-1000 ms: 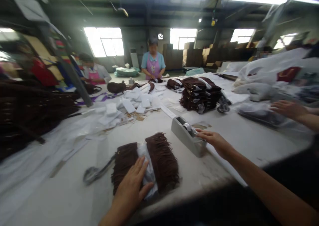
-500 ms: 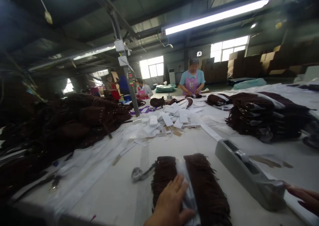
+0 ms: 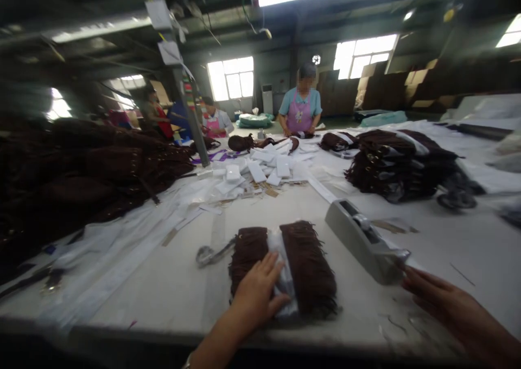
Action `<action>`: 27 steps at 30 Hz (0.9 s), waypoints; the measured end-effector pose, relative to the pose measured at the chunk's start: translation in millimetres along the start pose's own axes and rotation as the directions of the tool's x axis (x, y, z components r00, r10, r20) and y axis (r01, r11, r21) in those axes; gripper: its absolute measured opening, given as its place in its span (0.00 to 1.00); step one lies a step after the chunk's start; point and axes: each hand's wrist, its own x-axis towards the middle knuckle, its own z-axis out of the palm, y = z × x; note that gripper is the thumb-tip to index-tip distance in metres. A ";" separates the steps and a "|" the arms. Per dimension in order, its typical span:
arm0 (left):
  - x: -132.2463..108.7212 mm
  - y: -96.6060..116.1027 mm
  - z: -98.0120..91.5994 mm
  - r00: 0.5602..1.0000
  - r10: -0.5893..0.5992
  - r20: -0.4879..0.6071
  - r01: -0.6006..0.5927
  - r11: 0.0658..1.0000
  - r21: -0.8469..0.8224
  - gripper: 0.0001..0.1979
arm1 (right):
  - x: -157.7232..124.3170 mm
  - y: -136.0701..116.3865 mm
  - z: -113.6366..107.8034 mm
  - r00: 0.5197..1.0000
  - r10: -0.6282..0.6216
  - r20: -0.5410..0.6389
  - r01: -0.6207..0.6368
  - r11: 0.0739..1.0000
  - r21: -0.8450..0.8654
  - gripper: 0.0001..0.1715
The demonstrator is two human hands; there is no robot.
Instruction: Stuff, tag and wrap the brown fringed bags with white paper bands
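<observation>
Fingers of the person's left hand [image 3: 260, 290] lie extended and flat, thumb apart, on the wide white band [image 3: 280, 245] across the middle of a dark-brown fringed bundle [image 3: 309, 271], which rests near the front edge of the white-topped bench [image 3: 171, 304]. Fingers of the right hand [image 3: 437, 293] are at the near end of a long grey tape dispenser [image 3: 358, 244], right of the bundle; whether they pinch anything cannot be told. Loose white rectangular pads [image 3: 257, 171] are heaped toward the bench's far edge.
</observation>
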 end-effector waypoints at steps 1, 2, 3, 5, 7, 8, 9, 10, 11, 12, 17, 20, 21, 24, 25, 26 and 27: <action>0.2 -1.5 1.8 1.000 0.021 -0.017 -0.021 1.000 0.016 0.34 | -7.0 -7.8 0.2 0.996 0.092 -0.017 -0.092 0.995 0.023 0.26; 0.3 -3.4 4.3 0.999 0.039 -0.030 -0.038 0.999 0.031 0.33 | -14.4 -14.9 1.0 0.990 0.137 -0.035 -0.138 0.990 -0.004 0.28; 0.4 -5.6 7.4 0.998 0.053 -0.042 -0.051 0.998 0.042 0.32 | -22.3 -20.9 2.1 0.988 0.140 -0.062 -0.143 0.989 -0.047 0.30; 0.9 -11.1 14.4 0.994 0.080 -0.081 -0.074 0.995 0.065 0.30 | -39.3 -30.7 4.7 0.991 0.073 -0.113 -0.088 0.987 -0.132 0.32; 2.5 -17.7 21.5 0.985 0.127 -0.121 -0.116 0.989 0.090 0.30 | -55.7 -40.7 7.1 0.988 -0.106 -0.112 0.079 0.971 -0.225 0.30; 3.8 -21.1 24.7 0.978 0.150 -0.144 -0.136 0.985 0.103 0.31 | -62.6 -47.2 8.5 0.975 -0.210 -0.075 0.182 0.945 -0.273 0.27; 5.1 -24.2 27.4 0.971 0.176 -0.164 -0.158 0.981 0.113 0.32 | -68.3 -55.1 10.1 0.947 -0.321 -0.004 0.301 0.891 -0.341 0.23; 6.1 -26.8 29.5 0.963 0.197 -0.182 -0.177 0.977 0.121 0.33 | -72.5 -64.4 12.0 0.902 -0.423 0.083 0.418 0.813 -0.405 0.19; 6.6 -28.6 31.0 0.957 0.216 -0.194 -0.194 0.973 0.125 0.33 | -75.2 -74.9 14.4 0.845 -0.502 0.185 0.527 0.724 -0.445 0.16; 6.6 -29.6 31.9 0.953 0.227 -0.201 -0.205 0.971 0.126 0.34 | -76.4 -86.2 17.7 0.778 -0.557 0.292 0.624 0.625 -0.469 0.15; 1.9 -23.9 30.0 0.969 0.165 -0.182 -0.152 0.985 0.086 0.32 | -61.6 -141.7 56.8 0.410 -0.563 0.718 0.910 0.200 -0.364 0.14; 1.4 -18.2 26.5 0.982 0.118 -0.145 -0.110 0.992 0.063 0.31 | -42.8 -167.1 102.3 0.167 -0.490 0.856 0.984 0.026 -0.177 0.13; 1.6 -16.9 25.7 0.984 0.108 -0.139 -0.101 0.993 0.055 0.31 | -36.3 -174.0 119.8 0.098 -0.467 0.879 0.993 -0.015 -0.118 0.13; 2.1 -14.7 25.4 0.985 0.087 -0.148 -0.085 0.996 0.022 0.31 | -17.6 -190.7 172.2 -0.054 -0.385 0.921 0.994 -0.105 0.015 0.16; 2.1 -14.5 26.0 0.985 0.086 -0.152 -0.085 0.996 0.013 0.31 | -11.6 -195.2 188.2 -0.089 -0.345 0.934 0.991 -0.126 0.048 0.16; 2.0 -14.5 26.7 0.984 0.085 -0.155 -0.085 0.996 0.005 0.31 | -5.8 -199.3 203.0 -0.116 -0.299 0.947 0.987 -0.144 0.076 0.16; 1.9 -14.6 27.3 0.984 0.086 -0.157 -0.088 0.996 -0.002 0.31 | -0.1 -203.0 216.5 -0.136 -0.253 0.958 0.983 -0.158 0.098 0.16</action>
